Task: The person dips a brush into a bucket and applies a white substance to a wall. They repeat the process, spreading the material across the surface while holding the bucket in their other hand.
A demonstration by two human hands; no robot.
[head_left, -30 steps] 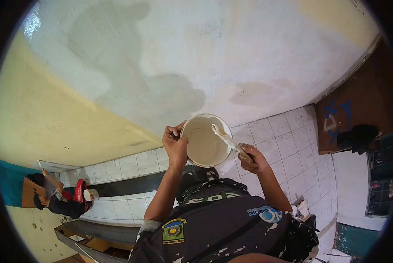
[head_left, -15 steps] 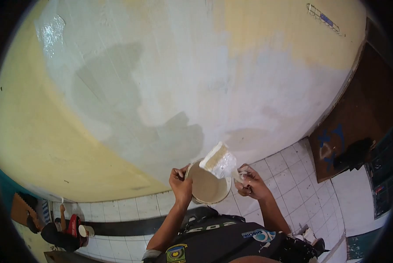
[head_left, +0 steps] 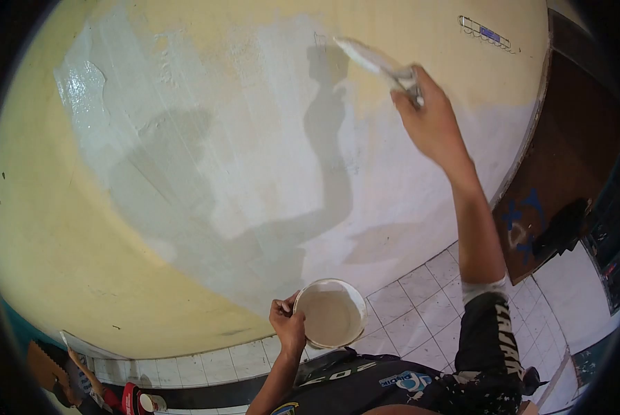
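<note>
Two hands busy: our right hand point(head_left: 431, 121) closes around a paintbrush point(head_left: 368, 59) held high at the wall point(head_left: 220, 173), while our left hand point(head_left: 289, 330) pinches the rim of the paint bucket point(head_left: 332, 281) below.

Yellow wall point(head_left: 47, 228), wet white patch point(head_left: 241, 138); white tiled floor point(head_left: 406, 304); brown door point(head_left: 572, 138) right.

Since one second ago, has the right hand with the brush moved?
Yes. The right hand lifted the brush up from the bucket to the wall, near the yellow edge of the white paint.
</note>
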